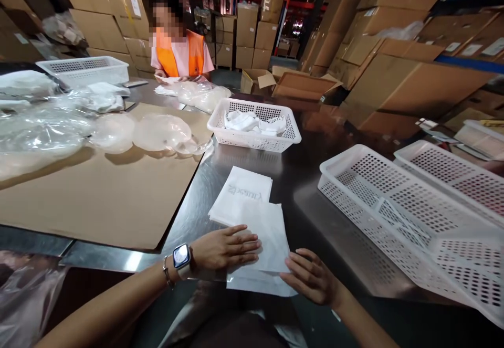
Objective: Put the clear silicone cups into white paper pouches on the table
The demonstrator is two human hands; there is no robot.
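Observation:
My left hand (226,248) lies flat on a white bag (268,227), fingers stretched out, with a watch and a bracelet on the wrist. At the bag's right edge is my right hand (311,277), its fingers loosely bent and apart, the tips touching the edge. The bag's lower end reaches past the front of the metal table. Just beyond it, and partly under it, lies a stack of white printed bags (241,188) with grey "beauty" lettering.
A white basket (255,140) with white printed items stands ahead. Large white baskets (354,190) are at right. Brown cardboard (98,201) lies left, with clear bags of rounded translucent items (157,132) on it. A person in an orange vest (196,54) works across the table.

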